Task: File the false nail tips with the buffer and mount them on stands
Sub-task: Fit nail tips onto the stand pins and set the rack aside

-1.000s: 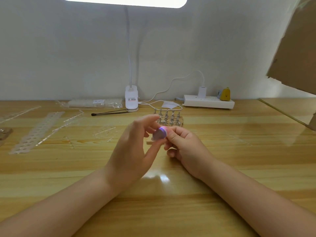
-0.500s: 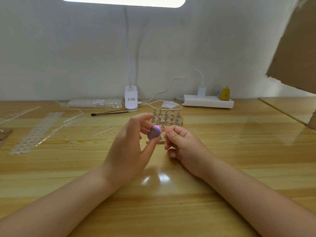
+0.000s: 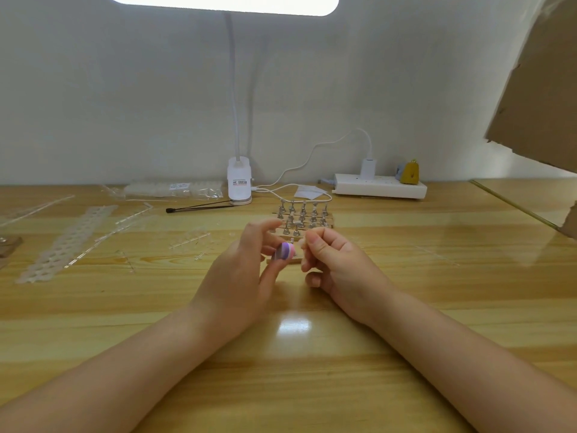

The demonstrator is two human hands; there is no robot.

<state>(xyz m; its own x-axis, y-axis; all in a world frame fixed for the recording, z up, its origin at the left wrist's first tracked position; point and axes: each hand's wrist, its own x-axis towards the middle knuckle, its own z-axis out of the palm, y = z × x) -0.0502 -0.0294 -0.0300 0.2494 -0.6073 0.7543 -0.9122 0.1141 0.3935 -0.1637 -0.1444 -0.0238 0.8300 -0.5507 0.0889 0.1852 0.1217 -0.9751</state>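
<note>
The small rounded buffer with purple and pink layers point(image 3: 283, 251) sits pinched between thumb and fingers of the left hand point(image 3: 240, 276), held above the table just in front of the rack of small metal nail stands on a wooden base point(image 3: 304, 217). The right hand point(image 3: 335, 264) is beside the buffer, fingers curled with thumb against fingertips as if pinching something small; a clear false nail tip is probably there, but it is too small and transparent to confirm. A thin wooden strip point(image 3: 284, 261) lies on the table under the hands, just in front of the rack. Progress, as a judgement: filing appears under way on one tip. The stands look bare from here, though clear tips on them would be hard to see, so mounting seems mostly or wholly left to do. Counts: one buffer; one rack, with roughly a dozen or more stands in about three rows, exact number not readable. Left of the rack lie several clear plastic sprue strips point(image 3: 190, 239), count uncertain, one long perforated white strip point(image 3: 67, 242) and one clear bag of tips point(image 3: 175, 189) near the wall. One black-tipped thin brush point(image 3: 199, 208) lies left of the rack, behind it one white clip lamp base point(image 3: 239, 184), and to the right one white power strip point(image 3: 379, 186).
</note>
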